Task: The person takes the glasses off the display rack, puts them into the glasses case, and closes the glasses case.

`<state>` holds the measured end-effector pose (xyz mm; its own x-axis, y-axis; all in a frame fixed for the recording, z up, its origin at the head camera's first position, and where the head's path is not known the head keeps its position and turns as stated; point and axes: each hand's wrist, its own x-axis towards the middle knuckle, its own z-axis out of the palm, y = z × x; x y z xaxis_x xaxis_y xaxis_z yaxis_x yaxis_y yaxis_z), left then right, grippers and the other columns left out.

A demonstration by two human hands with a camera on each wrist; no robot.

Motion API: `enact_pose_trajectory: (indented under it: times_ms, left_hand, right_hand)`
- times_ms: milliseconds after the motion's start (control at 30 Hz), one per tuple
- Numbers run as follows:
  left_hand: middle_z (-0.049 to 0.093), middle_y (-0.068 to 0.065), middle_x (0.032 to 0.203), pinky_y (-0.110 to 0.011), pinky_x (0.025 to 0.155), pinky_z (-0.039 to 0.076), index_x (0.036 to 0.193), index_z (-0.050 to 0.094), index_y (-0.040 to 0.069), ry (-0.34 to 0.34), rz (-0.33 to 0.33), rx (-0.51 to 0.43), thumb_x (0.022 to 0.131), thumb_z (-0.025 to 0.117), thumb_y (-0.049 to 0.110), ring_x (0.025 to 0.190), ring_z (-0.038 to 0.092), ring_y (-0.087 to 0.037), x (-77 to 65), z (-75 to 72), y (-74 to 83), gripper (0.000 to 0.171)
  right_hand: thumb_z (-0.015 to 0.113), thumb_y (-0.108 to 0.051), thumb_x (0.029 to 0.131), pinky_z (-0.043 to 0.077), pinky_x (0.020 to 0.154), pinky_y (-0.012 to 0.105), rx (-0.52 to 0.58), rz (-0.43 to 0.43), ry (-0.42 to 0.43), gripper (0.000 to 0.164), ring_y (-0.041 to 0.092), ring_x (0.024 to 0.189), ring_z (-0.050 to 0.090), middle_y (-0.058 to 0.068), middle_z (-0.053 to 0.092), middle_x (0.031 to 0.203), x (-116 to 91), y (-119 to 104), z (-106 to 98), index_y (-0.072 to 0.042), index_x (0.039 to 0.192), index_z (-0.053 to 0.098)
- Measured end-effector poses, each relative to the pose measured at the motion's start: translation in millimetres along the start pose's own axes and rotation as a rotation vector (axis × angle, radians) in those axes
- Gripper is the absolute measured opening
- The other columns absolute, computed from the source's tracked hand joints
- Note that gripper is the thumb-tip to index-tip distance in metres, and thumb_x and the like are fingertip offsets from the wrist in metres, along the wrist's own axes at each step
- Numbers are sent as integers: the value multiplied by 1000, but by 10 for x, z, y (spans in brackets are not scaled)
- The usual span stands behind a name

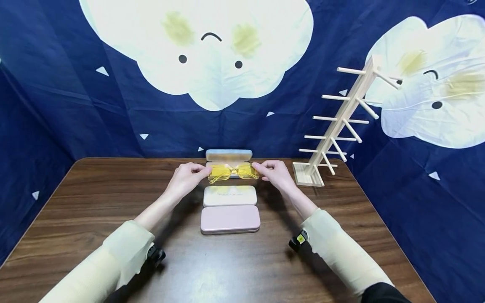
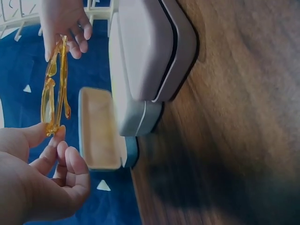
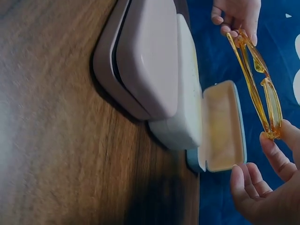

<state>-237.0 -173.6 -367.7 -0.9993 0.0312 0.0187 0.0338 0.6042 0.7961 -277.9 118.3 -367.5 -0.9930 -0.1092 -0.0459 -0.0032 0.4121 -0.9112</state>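
Observation:
Both hands hold a pair of yellow-tinted eyeglasses [image 1: 219,171] with clear yellow frames, one at each end. My left hand [image 1: 186,178] pinches one corner between thumb and finger, and my right hand [image 1: 278,174] pinches the opposite one. The temples are folded in behind the lenses, as the left wrist view of the glasses [image 2: 48,101] shows. An open light-blue glasses case [image 1: 229,155] with a beige lining [image 3: 220,126] stands at the table's back edge. In the head view the glasses overlap its lower half, hiding part of it.
In front of the open case lie a closed white glasses case [image 1: 230,196] with small lettering and a closed pink one [image 1: 230,219]. A wooden peg rack [image 1: 341,113] stands at the back right of the brown table [image 1: 212,265]. Behind hangs a blue cloud-print curtain [image 1: 113,126].

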Motion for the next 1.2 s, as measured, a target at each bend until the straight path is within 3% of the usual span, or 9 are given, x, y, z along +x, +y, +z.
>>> enact_pose_trajectory:
  times_ms: [200, 333, 467, 567, 800, 1000, 1200]
  left_hand:
    - [76, -11, 119, -34, 89, 46, 108, 80, 10, 10, -30, 30, 100, 62, 45, 115, 64, -29, 124, 24, -27, 40]
    - [76, -11, 116, -33, 86, 46, 106, 80, 10, 13, -42, 51, 100, 62, 45, 112, 64, -29, 207, 40, -64, 40]
    - [75, -13, 120, -40, 93, 50, 106, 81, 9, 6, -18, 79, 101, 61, 41, 115, 65, -32, 298, 51, -96, 37]
    - [75, -14, 122, -44, 97, 51, 108, 80, 8, -5, -11, 95, 101, 61, 40, 117, 65, -32, 360, 54, -113, 37]
    - [74, -15, 121, -41, 93, 51, 110, 79, 7, -26, -49, 110, 101, 61, 41, 109, 64, -29, 497, 88, -201, 39]
    - [77, -15, 115, -41, 90, 51, 107, 81, 7, -4, -25, 138, 100, 63, 38, 108, 66, -31, 563, 111, -284, 36]
    - [77, -15, 117, -47, 99, 52, 107, 81, 7, 11, -18, 146, 99, 65, 35, 116, 67, -34, 619, 131, -261, 33]
  right_hand:
    - [75, -34, 94, 59, 96, 51, 1, 21, -6, 36, 9, 92, 61, -7, 66, 89, 129, 29, 37, 1, 88, 73]
    - [72, -32, 97, 59, 97, 49, 19, 46, -63, 37, 10, 95, 62, -1, 69, 98, 215, 74, 40, 5, 97, 73]
    - [71, -29, 98, 58, 99, 49, 30, 72, -108, 34, 12, 96, 64, 3, 70, 104, 295, 111, 24, 5, 103, 74]
    - [70, -27, 99, 58, 99, 48, 25, 81, -122, 31, 14, 99, 64, 1, 70, 106, 341, 121, 23, 4, 105, 74]
    - [71, -27, 98, 60, 94, 38, -14, 116, -140, 34, 23, 115, 65, 5, 71, 117, 454, 150, 50, 3, 111, 74]
    - [74, -27, 96, 61, 93, 37, -46, 133, -128, 32, 16, 106, 65, 8, 72, 121, 531, 158, 109, 1, 110, 76]
    - [77, -23, 93, 60, 97, 45, -36, 144, -79, 28, 15, 101, 66, 8, 75, 115, 592, 193, 147, 2, 106, 77]
